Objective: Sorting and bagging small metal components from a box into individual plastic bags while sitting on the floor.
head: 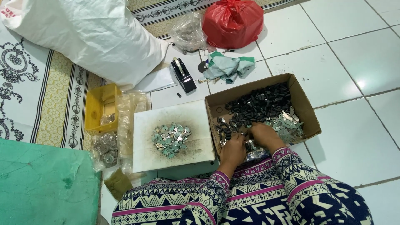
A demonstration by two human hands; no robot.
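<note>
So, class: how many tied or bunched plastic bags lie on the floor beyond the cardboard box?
3: a large white plastic sack at far left, a small clear plastic bag in the middle, a knotted red plastic bag beside it. Others may be hidden.

Both hands in cardboard box (306, 109) on tiled floor (358, 137), left hand (232, 151) and right hand (265, 135) touching dark small parts (258, 104), silver metal pieces (287, 125) beside, white board (171, 135) with greenish pieces (170, 139) left of box

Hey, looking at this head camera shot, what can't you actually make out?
Head view only:
- Fingertips of left hand and right hand: buried among small parts in the brown cardboard box; grip unclear.
- Contents of knotted red plastic bag: opaque.
- Large white sack: cut off by top edge.
- Small dark parts: too small to identify.
</note>
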